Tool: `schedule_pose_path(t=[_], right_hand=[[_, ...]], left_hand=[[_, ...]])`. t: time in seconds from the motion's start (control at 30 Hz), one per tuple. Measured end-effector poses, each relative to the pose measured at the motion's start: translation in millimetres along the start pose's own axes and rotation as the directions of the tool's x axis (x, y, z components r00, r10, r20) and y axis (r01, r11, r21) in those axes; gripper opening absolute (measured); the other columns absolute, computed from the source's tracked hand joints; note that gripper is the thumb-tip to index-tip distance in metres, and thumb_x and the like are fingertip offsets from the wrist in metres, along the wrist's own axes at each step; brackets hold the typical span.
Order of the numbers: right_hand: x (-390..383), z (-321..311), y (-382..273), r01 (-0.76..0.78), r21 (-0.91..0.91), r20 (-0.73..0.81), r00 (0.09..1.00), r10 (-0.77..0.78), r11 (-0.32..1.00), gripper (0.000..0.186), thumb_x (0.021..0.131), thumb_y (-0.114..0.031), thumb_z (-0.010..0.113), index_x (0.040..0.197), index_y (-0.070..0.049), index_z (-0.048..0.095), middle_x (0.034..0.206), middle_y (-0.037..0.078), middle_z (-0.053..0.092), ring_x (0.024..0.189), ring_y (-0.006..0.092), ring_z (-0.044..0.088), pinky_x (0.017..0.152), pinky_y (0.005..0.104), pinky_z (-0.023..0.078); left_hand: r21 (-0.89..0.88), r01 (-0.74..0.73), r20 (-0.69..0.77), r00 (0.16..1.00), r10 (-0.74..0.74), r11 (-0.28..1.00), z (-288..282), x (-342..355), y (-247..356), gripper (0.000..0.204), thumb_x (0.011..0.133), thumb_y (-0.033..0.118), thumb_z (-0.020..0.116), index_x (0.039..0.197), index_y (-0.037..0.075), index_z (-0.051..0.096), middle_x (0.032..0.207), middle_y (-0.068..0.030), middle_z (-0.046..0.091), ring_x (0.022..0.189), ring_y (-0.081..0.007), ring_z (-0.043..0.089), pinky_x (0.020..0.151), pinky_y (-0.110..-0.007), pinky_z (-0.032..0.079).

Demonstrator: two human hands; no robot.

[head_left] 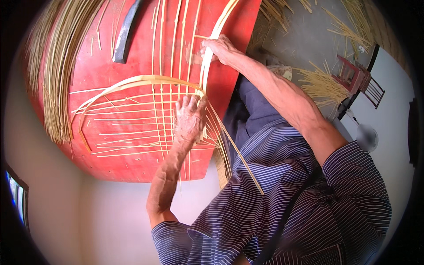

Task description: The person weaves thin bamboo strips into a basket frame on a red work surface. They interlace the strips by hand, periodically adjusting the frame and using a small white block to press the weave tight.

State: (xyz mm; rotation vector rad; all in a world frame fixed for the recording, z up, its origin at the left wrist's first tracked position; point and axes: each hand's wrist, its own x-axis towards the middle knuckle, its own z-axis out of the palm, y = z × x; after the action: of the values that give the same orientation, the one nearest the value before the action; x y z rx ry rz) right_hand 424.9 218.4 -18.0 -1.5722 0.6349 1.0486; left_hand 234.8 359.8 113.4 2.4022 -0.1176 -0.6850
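On a red tabletop [132, 170], thin bamboo strips [132, 131] cross one another in an open lattice. My left hand [189, 118] is closed at the lattice's right edge, its fingers curled on the strips where several meet. From there a wider bent strip [145, 79] arches to the left over the lattice. Farther up, my right hand [219, 47] grips a broad pale bamboo strip [206, 68] that runs down toward my left hand and curves away at the top. Loose strip ends [247, 165] hang over the near edge, in front of my striped shirt. My fingers hide part of the crossing.
A thick bundle of long bamboo strips [62, 88] lies along the table's left side. Near the far edge rests a dark flat metal tool [126, 35]. On the floor at right are more bundled strips [322, 86] and a small red chair [348, 74].
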Motion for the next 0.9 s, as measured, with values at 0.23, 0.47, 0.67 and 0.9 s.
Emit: schedule_pose_path(t=[0.23,0.47,0.67,0.9], right_hand=[[-11,-3,-19,-0.007,0.258,0.023,1.0,0.001,0.966,0.02,0.089,-0.015,0.067,0.097,0.003,0.067,0.077,0.014,0.07,0.066,0.0216,0.071,0.058,0.0334,0.06],[44,-69,-90,0.214,0.61,-0.023,0.967,-0.253,0.763,0.018,0.091,-0.008,0.063,0.103,0.004,0.062,0.091,0.02,0.069,0.08,0.0331,0.07,0.077,0.0502,0.061],[23,-60,-191,0.555,0.504,-0.254,0.828,-0.5,0.662,0.015,0.089,-0.002,0.064,0.1,0.008,0.06,0.091,0.018,0.067,0.073,0.0284,0.069,0.074,0.0454,0.063],[35,139,-201,0.728,-0.308,0.01,0.646,-0.763,0.613,0.01,0.091,-0.009,0.062,0.094,0.001,0.06,0.08,0.013,0.064,0.075,0.0205,0.065,0.063,0.0339,0.053]], left_hand=[[-0.621,0.459,0.083,0.844,-0.529,0.635,50,14,14,0.028,0.099,0.031,0.062,0.102,0.003,0.063,0.06,-0.0093,0.062,0.052,-0.0199,0.061,0.05,-0.035,0.046],[-0.887,0.415,0.178,0.709,-0.682,0.2,62,19,20,0.014,0.089,0.005,0.062,0.099,0.003,0.054,0.065,-0.0158,0.06,0.056,-0.0265,0.062,0.05,-0.039,0.048],[-0.824,0.376,-0.062,0.684,-0.727,0.423,67,3,19,0.022,0.089,0.006,0.063,0.105,0.005,0.048,0.068,-0.017,0.059,0.052,-0.0259,0.058,0.048,-0.039,0.045],[-0.868,0.192,-0.19,0.723,-0.664,0.457,108,19,7,0.02,0.091,0.006,0.063,0.108,0.005,0.052,0.074,-0.0047,0.059,0.056,-0.0116,0.051,0.048,-0.028,0.041]])
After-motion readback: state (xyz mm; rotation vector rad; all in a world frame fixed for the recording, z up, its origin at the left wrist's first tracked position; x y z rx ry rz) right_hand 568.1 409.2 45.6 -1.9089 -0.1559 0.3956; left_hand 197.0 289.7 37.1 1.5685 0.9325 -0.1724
